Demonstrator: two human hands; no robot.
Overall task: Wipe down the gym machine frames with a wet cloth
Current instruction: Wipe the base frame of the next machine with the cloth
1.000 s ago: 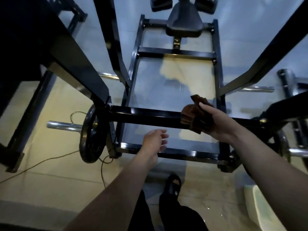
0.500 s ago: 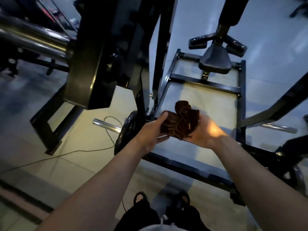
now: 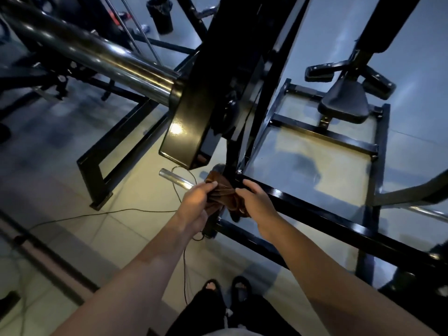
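A crumpled brown cloth is held between both hands in front of me. My left hand grips its left side and my right hand grips its right side. The cloth hangs just left of the black machine frame, near the corner where a cross bar meets an upright. Part of the cloth is hidden inside my fingers.
A thick chrome bar with a black weight plate juts overhead at the left. A black seat stands at the frame's far end. A thin cable runs over the tiled floor. My feet are below.
The cloth left the cross bar, where my right hand alone pressed it. My left hand came up and took hold of it too. The view swung left and up.
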